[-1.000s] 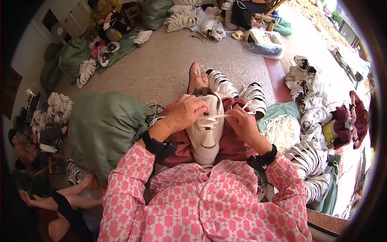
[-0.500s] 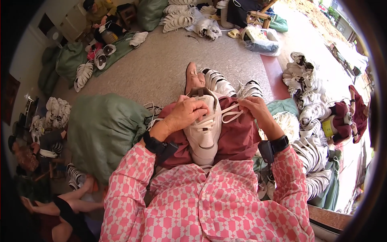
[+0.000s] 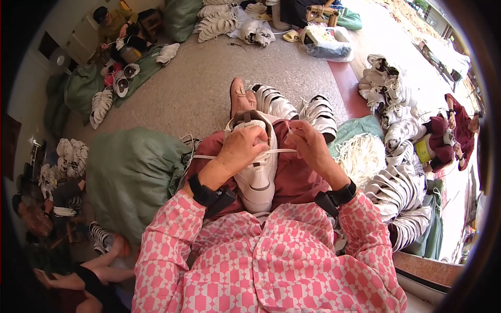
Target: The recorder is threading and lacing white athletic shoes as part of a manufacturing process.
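A white sneaker [image 3: 255,182] lies across my lap on the dark red trousers, its toe toward my body and its collar facing away. Over its lacing area rests my left hand [image 3: 243,148], fingers closed with thumb and fingertips at the lace. A white shoelace [image 3: 280,151] runs taut from there to my right hand [image 3: 308,145], which pinches it just right of the shoe. Another stretch of lace passes out to the left beneath my left hand. My fingers cover part of the eyelets and tongue.
A bulging green sack [image 3: 135,177] stands at my left. On my right lie a bundle of white laces [image 3: 361,155] and stacked white shoes [image 3: 399,188]. More nested shoes [image 3: 319,116] sit beyond my foot. Other people [image 3: 117,26] sit around the room.
My right hand has moved left, closer to the shoe, and the looped lace it held now stretches straight between both hands. My left hand stays over the lacing.
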A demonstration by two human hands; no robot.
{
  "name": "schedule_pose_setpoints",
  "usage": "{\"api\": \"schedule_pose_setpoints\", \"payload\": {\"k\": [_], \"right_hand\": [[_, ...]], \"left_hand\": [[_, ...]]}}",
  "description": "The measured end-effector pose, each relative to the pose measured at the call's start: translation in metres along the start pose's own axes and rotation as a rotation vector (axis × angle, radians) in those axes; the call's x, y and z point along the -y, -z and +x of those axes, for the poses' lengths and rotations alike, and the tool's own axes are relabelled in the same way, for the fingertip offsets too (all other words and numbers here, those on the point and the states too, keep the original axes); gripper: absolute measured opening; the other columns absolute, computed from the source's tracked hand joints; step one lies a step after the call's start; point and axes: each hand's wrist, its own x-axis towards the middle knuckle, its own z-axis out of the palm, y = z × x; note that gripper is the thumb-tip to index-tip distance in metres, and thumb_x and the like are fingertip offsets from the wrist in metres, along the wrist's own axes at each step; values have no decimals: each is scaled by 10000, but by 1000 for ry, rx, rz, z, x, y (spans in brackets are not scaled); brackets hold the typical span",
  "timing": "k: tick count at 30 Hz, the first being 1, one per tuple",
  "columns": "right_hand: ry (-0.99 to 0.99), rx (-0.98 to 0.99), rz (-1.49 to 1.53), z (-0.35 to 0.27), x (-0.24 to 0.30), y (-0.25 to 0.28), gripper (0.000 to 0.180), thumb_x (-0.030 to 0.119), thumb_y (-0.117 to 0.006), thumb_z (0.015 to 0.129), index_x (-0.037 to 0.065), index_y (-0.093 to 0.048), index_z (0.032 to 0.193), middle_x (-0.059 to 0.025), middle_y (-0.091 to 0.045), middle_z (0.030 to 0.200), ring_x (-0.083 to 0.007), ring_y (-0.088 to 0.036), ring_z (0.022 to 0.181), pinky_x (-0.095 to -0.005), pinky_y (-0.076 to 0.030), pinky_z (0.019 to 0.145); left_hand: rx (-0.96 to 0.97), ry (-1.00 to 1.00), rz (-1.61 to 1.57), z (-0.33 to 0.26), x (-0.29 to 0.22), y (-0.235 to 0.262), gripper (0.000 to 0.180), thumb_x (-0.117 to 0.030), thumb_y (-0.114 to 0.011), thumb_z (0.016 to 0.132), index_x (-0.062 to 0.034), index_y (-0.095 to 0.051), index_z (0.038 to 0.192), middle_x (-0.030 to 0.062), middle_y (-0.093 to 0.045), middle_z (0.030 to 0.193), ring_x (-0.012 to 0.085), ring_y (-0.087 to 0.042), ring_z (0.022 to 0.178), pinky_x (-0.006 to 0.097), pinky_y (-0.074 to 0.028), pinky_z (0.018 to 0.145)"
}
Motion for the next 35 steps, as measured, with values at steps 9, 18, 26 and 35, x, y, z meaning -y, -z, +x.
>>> {"api": "schedule_pose_setpoints", "payload": {"k": [9,18,26,35], "right_hand": [[130,377,14,-2,-26,-11,140,109,-607,911,-5,-665,969,-83,-651,801,-151,-621,741,-292,-487,682],[293,481,-160,10,-14,-4,131,133,-592,882,27,-638,942,-100,-603,881,-289,-607,822,-360,-478,738],[318,363,-221,7,-23,-19,89,116,-585,873,36,-612,902,-108,-594,962,-314,-617,823,-384,-484,720],[217,408,-258,27,6,7,538,208,-755,766,101,-583,1265,-161,-583,1143,-315,-614,1002,-400,-495,854]], "left_hand": [[53,83,75,-1,-5,-6,123,-135,-679,760,-42,-681,840,64,-554,686,195,-548,604,347,-432,578],[13,-35,89,-5,0,-9,124,-133,-692,755,-36,-667,830,60,-538,676,209,-539,603,358,-425,589],[71,13,81,-5,-1,-8,103,-160,-693,752,-95,-662,826,34,-564,720,222,-564,681,381,-406,755],[-61,-110,126,-5,-1,-14,98,-119,-709,747,-62,-654,805,52,-547,690,200,-562,630,370,-434,680]]}}
